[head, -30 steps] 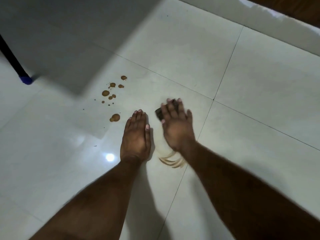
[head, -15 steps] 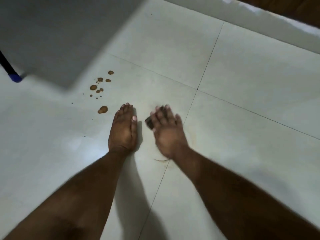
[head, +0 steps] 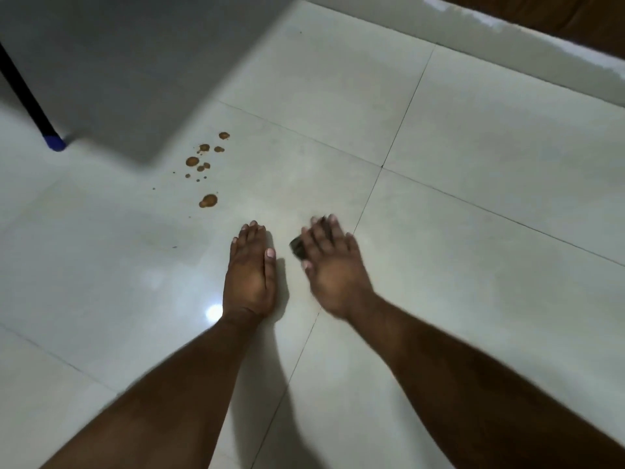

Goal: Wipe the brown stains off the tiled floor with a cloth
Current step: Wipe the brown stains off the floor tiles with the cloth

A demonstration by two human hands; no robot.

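Observation:
Several brown stains [head: 204, 164] dot the pale tiled floor [head: 473, 164], with the largest drop [head: 208, 200] nearest me. My left hand [head: 250, 272] rests flat on the tile, palm down, fingers together, holding nothing. My right hand [head: 333, 265] presses flat on a small dark cloth [head: 297, 247], of which only a corner shows at the thumb side. The cloth lies right of the stains, roughly a hand's width from the largest drop. The right hand is blurred by motion.
A black furniture leg with a blue foot [head: 54, 142] stands at the far left, and a grey shadow [head: 135, 62] spreads beside it. A white skirting [head: 507, 32] and brown wood [head: 558, 11] border the floor at the top right. Grout lines cross near my right hand.
The brown smear below my right wrist, plain a second ago and faint half a second ago, is gone. My right hand slid with the cloth; the left hand stayed flat.

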